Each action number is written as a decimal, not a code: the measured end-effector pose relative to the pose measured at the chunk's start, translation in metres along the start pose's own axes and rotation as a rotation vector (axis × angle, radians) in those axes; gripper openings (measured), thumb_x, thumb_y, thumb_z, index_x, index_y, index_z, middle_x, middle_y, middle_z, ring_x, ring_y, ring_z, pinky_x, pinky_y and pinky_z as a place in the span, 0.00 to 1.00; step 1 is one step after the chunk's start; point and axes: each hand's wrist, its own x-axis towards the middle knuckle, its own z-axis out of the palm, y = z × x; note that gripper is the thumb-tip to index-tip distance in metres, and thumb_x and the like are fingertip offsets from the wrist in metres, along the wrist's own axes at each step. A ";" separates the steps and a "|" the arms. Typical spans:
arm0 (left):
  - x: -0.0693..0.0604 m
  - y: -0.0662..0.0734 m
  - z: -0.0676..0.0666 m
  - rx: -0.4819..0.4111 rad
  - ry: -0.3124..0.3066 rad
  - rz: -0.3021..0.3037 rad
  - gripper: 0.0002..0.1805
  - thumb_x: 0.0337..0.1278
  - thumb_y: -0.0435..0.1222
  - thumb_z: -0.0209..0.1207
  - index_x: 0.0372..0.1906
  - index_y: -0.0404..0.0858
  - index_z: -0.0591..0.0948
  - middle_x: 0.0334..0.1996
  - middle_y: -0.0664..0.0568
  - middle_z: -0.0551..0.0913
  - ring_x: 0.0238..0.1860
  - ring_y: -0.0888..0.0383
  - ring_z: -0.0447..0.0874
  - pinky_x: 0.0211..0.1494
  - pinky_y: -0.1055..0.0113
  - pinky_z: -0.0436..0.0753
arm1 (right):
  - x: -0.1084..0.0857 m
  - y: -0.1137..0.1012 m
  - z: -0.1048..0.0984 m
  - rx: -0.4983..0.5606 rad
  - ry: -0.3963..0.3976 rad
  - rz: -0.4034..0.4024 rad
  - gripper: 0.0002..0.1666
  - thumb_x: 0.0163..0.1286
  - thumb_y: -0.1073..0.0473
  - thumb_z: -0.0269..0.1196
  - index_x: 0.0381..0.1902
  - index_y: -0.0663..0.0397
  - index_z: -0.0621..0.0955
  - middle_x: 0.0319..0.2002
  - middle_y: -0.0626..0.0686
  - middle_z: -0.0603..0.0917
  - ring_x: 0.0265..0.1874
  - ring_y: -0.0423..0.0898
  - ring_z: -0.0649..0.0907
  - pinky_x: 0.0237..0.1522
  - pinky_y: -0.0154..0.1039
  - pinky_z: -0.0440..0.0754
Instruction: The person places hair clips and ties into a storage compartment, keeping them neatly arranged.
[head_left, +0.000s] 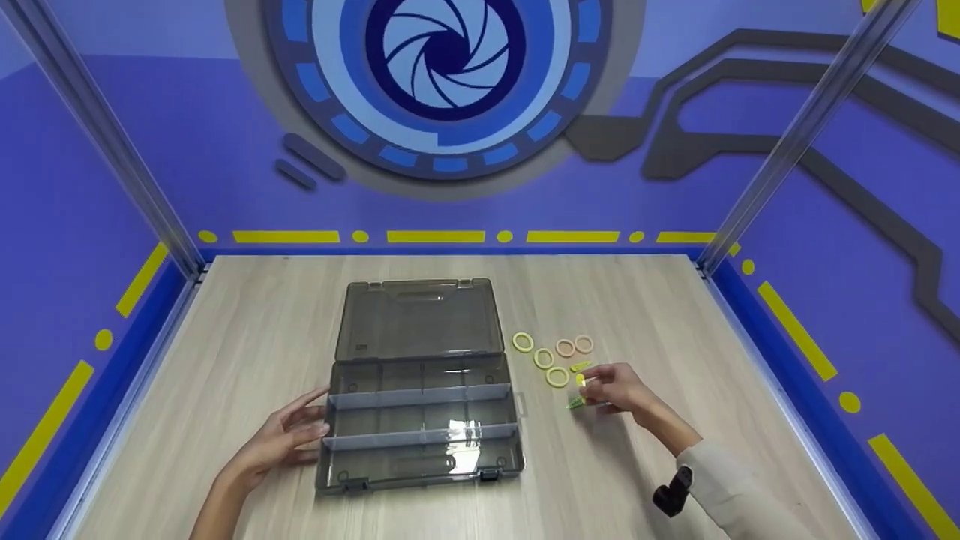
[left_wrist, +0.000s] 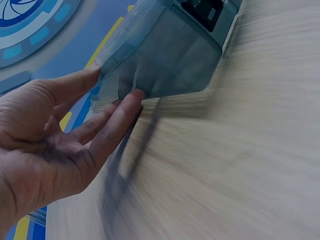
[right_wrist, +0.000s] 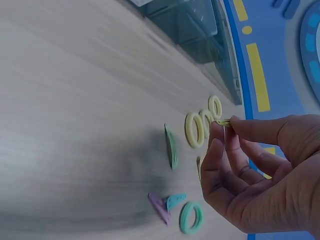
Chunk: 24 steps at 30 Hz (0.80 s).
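Observation:
My right hand [head_left: 619, 388] pinches a small yellow hair clip [right_wrist: 223, 122] between thumb and fingertip, just above the table. Under those fingers lies a green hair clip [right_wrist: 171, 146], and another yellow clip [head_left: 580, 367] rests slightly farther back. The fingers of my left hand [head_left: 274, 437] touch the left side wall of a clear grey organizer box [head_left: 390, 461]. Its lid [head_left: 420, 319] is folded back flat, and pale dividers [head_left: 420, 395] split the tray into long rows. No items show in the compartments.
Yellow ring hair ties [head_left: 557, 386] and peach ones [head_left: 583, 336] lie right of the box. In the right wrist view, a purple clip [right_wrist: 160, 208], a blue clip [right_wrist: 175, 200] and teal rings [right_wrist: 183, 220] lie nearby. Blue printed walls [head_left: 480, 214] enclose the table.

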 end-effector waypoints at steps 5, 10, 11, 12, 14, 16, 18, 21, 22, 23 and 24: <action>0.001 0.002 -0.002 -0.002 -0.004 0.010 0.43 0.71 0.38 0.61 0.82 0.40 0.51 0.73 0.28 0.58 0.59 0.49 0.79 0.56 0.52 0.86 | 0.005 -0.012 0.015 0.044 -0.060 -0.027 0.25 0.67 0.66 0.66 0.60 0.72 0.78 0.34 0.52 0.91 0.32 0.41 0.90 0.32 0.35 0.85; 0.001 0.002 0.000 -0.010 0.005 -0.011 0.44 0.69 0.38 0.63 0.82 0.41 0.52 0.74 0.27 0.57 0.62 0.46 0.78 0.58 0.48 0.86 | 0.009 -0.021 0.029 0.072 -0.103 -0.059 0.26 0.68 0.67 0.67 0.62 0.71 0.77 0.36 0.51 0.91 0.32 0.39 0.88 0.32 0.34 0.85; 0.001 0.002 0.002 -0.010 0.013 -0.020 0.44 0.69 0.38 0.63 0.82 0.42 0.52 0.74 0.27 0.57 0.63 0.45 0.78 0.58 0.47 0.86 | 0.009 -0.024 0.032 0.073 -0.107 -0.062 0.26 0.68 0.67 0.66 0.62 0.70 0.77 0.36 0.50 0.91 0.32 0.39 0.89 0.32 0.34 0.85; 0.002 0.002 0.002 -0.011 0.022 -0.028 0.44 0.69 0.39 0.63 0.82 0.42 0.53 0.74 0.27 0.57 0.64 0.44 0.77 0.58 0.47 0.86 | 0.010 -0.026 0.035 0.074 -0.114 -0.065 0.25 0.68 0.67 0.66 0.62 0.70 0.77 0.36 0.50 0.91 0.33 0.39 0.89 0.32 0.33 0.84; 0.002 0.003 0.004 -0.010 0.041 -0.042 0.44 0.69 0.39 0.63 0.82 0.44 0.53 0.75 0.28 0.57 0.65 0.42 0.76 0.58 0.46 0.86 | 0.012 -0.032 0.042 0.079 -0.130 -0.069 0.25 0.68 0.68 0.66 0.62 0.69 0.77 0.36 0.50 0.91 0.33 0.40 0.89 0.32 0.33 0.85; 0.001 0.003 0.004 -0.009 0.055 -0.043 0.44 0.69 0.39 0.63 0.82 0.44 0.54 0.75 0.28 0.57 0.66 0.40 0.76 0.58 0.46 0.86 | 0.014 -0.038 0.049 0.083 -0.143 -0.076 0.24 0.68 0.68 0.65 0.61 0.69 0.78 0.37 0.51 0.91 0.33 0.40 0.89 0.33 0.33 0.85; 0.001 0.004 0.004 -0.010 0.060 -0.043 0.44 0.69 0.38 0.63 0.82 0.44 0.54 0.74 0.28 0.58 0.66 0.40 0.76 0.58 0.46 0.86 | 0.016 -0.045 0.057 0.082 -0.158 -0.083 0.23 0.68 0.69 0.64 0.61 0.68 0.78 0.36 0.51 0.91 0.33 0.40 0.89 0.32 0.33 0.85; 0.000 0.003 0.003 -0.012 0.056 -0.042 0.44 0.69 0.38 0.63 0.82 0.43 0.53 0.74 0.28 0.57 0.63 0.44 0.78 0.58 0.47 0.86 | 0.017 -0.054 0.070 0.076 -0.184 -0.093 0.23 0.68 0.69 0.63 0.61 0.66 0.79 0.34 0.48 0.89 0.32 0.40 0.88 0.32 0.33 0.85; 0.000 0.003 0.004 -0.016 0.055 -0.044 0.44 0.69 0.38 0.63 0.82 0.43 0.53 0.74 0.28 0.57 0.62 0.45 0.79 0.58 0.47 0.86 | 0.018 -0.057 0.075 0.074 -0.191 -0.100 0.23 0.68 0.70 0.63 0.61 0.66 0.79 0.34 0.47 0.88 0.32 0.39 0.88 0.32 0.32 0.84; 0.000 0.003 0.004 -0.016 0.056 -0.045 0.44 0.69 0.38 0.63 0.82 0.43 0.53 0.74 0.28 0.58 0.61 0.46 0.80 0.58 0.47 0.86 | 0.018 -0.060 0.080 0.074 -0.199 -0.107 0.23 0.68 0.70 0.63 0.60 0.66 0.79 0.33 0.46 0.88 0.32 0.39 0.87 0.32 0.32 0.84; 0.000 0.002 0.004 -0.016 0.055 -0.047 0.44 0.69 0.38 0.63 0.82 0.43 0.53 0.74 0.28 0.58 0.61 0.47 0.80 0.58 0.47 0.86 | 0.019 -0.062 0.085 0.075 -0.209 -0.115 0.23 0.67 0.71 0.63 0.60 0.66 0.79 0.33 0.46 0.87 0.31 0.39 0.87 0.31 0.32 0.84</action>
